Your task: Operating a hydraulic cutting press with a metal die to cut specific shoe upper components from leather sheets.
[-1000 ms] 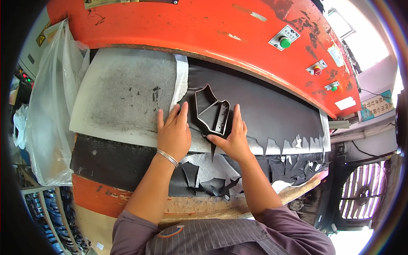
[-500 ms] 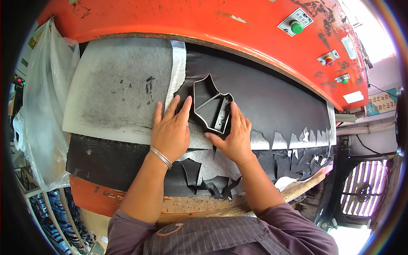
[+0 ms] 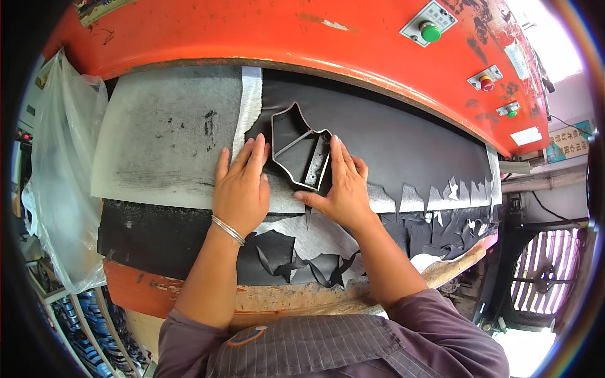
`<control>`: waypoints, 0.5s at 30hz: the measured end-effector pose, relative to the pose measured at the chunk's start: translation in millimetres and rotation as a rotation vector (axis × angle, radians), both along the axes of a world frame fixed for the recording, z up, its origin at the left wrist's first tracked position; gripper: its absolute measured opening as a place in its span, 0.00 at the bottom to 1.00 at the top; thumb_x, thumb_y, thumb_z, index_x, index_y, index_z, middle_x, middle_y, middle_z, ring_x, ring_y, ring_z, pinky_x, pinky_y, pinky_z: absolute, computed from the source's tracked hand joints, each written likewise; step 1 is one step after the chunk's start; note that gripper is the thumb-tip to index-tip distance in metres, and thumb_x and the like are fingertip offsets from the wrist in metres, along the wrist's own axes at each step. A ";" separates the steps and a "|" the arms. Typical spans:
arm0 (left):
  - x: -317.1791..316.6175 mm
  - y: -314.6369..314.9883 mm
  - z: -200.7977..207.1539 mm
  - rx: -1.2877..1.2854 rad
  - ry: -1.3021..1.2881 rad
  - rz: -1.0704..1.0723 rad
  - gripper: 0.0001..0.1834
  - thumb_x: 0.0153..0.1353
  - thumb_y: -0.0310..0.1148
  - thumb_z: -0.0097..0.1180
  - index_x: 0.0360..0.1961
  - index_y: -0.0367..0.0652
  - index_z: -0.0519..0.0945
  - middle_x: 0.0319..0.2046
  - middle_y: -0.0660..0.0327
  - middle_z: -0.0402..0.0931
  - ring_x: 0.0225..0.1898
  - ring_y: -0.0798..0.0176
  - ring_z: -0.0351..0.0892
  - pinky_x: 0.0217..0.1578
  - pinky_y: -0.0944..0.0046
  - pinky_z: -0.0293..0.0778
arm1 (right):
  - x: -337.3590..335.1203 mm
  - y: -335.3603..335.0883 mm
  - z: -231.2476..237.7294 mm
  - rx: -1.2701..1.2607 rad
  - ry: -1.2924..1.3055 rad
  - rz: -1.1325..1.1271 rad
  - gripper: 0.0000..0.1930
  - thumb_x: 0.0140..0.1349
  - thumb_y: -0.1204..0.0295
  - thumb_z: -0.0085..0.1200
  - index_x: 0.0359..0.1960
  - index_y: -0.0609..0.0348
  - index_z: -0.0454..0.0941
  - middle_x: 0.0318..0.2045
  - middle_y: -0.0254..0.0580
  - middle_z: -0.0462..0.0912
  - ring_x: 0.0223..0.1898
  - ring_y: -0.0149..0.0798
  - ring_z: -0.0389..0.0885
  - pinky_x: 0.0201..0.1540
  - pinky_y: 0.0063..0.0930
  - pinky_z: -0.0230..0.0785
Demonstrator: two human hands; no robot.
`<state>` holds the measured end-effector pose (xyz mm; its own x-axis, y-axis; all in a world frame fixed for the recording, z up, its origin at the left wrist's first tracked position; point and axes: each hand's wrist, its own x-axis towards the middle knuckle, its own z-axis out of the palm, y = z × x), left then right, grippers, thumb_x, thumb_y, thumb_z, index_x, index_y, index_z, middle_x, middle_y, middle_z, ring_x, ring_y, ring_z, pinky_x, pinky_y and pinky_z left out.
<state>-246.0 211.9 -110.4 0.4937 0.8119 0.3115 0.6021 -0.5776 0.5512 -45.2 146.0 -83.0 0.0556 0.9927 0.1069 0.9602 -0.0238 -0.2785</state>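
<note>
A metal cutting die, an irregular open outline with cross bars inside, sits on a black leather-like sheet. My right hand holds its right side, fingers along the edge and thumb by the lower corner. To the left of the die my left hand lies flat with fingers stretched out. Its fingertips are close to the die's left wall; whether they touch it I cannot tell. Under that hand is a pale, smudged translucent board, with a white strip along the black sheet's left edge.
An orange-red machine beam with green and red buttons spans the far side. Torn black scraps and pale backing lie along the near edge, above a worn wooden edge. A clear plastic bag hangs at left; a fan stands at right.
The view has shifted slightly. My hands and the die appear a little farther left in the picture, with little visible change in their place on the black sheet. A loose scrap below has changed shape.
</note>
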 end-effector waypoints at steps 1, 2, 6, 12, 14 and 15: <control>0.0 -1.2 -1.0 -0.019 0.007 -0.007 0.35 0.59 0.25 0.46 0.68 0.36 0.53 0.57 0.57 0.73 0.67 0.55 0.60 0.68 0.46 0.43 | -0.9 -1.8 -1.2 0.001 0.004 0.004 0.62 0.42 0.40 0.64 0.68 0.72 0.46 0.64 0.63 0.62 0.69 0.50 0.56 0.66 0.47 0.43; -0.1 -2.3 -1.7 -0.038 0.013 -0.014 0.35 0.59 0.25 0.46 0.68 0.36 0.53 0.57 0.57 0.74 0.66 0.55 0.60 0.68 0.46 0.43 | -1.4 -4.1 -2.2 -0.002 -0.001 -0.007 0.61 0.42 0.41 0.65 0.68 0.73 0.47 0.64 0.63 0.62 0.68 0.50 0.57 0.66 0.47 0.43; -1.6 -4.9 4.1 -0.024 0.010 -0.030 0.33 0.58 0.25 0.47 0.67 0.36 0.56 0.55 0.54 0.75 0.65 0.53 0.62 0.67 0.46 0.45 | -4.5 -8.6 -0.4 0.029 0.006 -0.021 0.58 0.43 0.44 0.65 0.67 0.72 0.50 0.64 0.63 0.62 0.67 0.50 0.59 0.66 0.47 0.44; -3.1 -9.7 7.8 0.008 0.064 -0.016 0.33 0.57 0.26 0.48 0.66 0.36 0.60 0.56 0.51 0.72 0.63 0.51 0.64 0.66 0.45 0.48 | -4.0 -11.1 2.0 0.040 0.026 -0.010 0.56 0.44 0.44 0.64 0.66 0.73 0.51 0.63 0.62 0.63 0.68 0.51 0.59 0.66 0.48 0.45; -0.9 -12.3 12.3 0.019 0.074 -0.022 0.33 0.57 0.26 0.47 0.66 0.37 0.59 0.56 0.51 0.72 0.63 0.51 0.64 0.66 0.45 0.48 | -1.8 -13.8 6.9 0.046 0.030 -0.005 0.56 0.45 0.44 0.64 0.66 0.73 0.51 0.63 0.62 0.63 0.68 0.51 0.58 0.66 0.48 0.45; -1.1 -13.6 14.1 0.019 0.098 -0.020 0.33 0.57 0.26 0.47 0.66 0.36 0.60 0.57 0.51 0.72 0.63 0.51 0.64 0.67 0.45 0.48 | -1.7 -14.9 9.4 0.043 0.036 0.002 0.56 0.46 0.43 0.63 0.66 0.73 0.51 0.63 0.62 0.63 0.68 0.51 0.58 0.66 0.48 0.44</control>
<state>-247.1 198.4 -96.2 0.5383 0.7962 0.2763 0.6412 -0.5997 0.4789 -46.9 131.1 -73.6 0.0582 0.9874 0.1470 0.9495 -0.0093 -0.3137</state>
